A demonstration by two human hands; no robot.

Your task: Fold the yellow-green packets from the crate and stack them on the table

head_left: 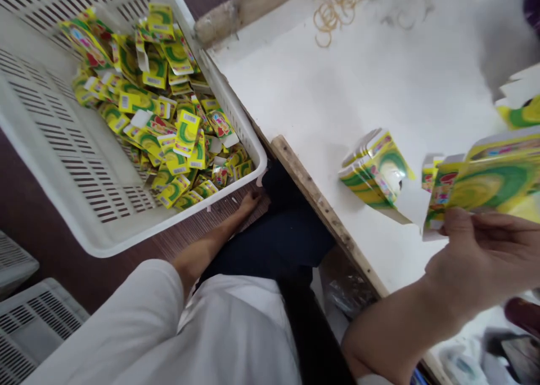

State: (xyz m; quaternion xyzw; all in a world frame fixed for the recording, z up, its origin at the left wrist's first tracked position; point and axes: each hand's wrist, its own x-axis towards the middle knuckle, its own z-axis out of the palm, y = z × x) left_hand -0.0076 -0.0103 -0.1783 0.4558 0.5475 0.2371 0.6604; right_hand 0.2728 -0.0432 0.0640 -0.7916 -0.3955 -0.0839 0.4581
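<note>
My right hand (pixel 485 256) grips a stack of flattened yellow-green cartons (pixel 498 177) over the white table at the right, thumb on the near edge. Left of it, a bundle of similar cartons (pixel 375 171) rests on the table top. My left hand (pixel 252 200) hangs low beside my leg, below the rim of a white basket; it is small and partly in shadow, so its fingers are hard to make out. Many small yellow-green boxes (pixel 188 132) lie jumbled in the white basket (pixel 101 222).
The white table (pixel 287 87) has a wooden edge strip (pixel 316 196). Rubber bands (pixel 333 14) lie at its far side. More cartons (pixel 525 112) sit at the right edge. Another slatted basket (pixel 37 329) stands at lower left. Plastic bags (pixel 464 362) show at lower right.
</note>
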